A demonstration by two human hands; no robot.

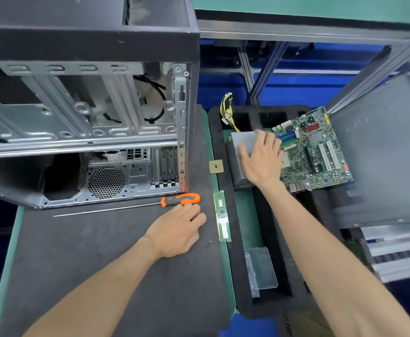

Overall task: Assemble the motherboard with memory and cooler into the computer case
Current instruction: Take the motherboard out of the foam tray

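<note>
Right hand point(262, 158) lies flat, fingers spread, on the smooth grey metal box point(244, 152) in the black foam tray point(281, 305), with the green motherboard point(320, 152) touching the box's right side. Left hand point(178, 231) rests loosely curled and holding nothing on the dark matte mat point(101, 251), just near of the orange-handled screwdriver point(180, 199). The slim green memory stick point(222, 216) lies just right of it, and the open steel computer case point(82, 122) stands far left.

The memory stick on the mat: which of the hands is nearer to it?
Left. The left hand rests just beside the memory stick, on its left; the right hand is farther up, over the grey box.
</note>
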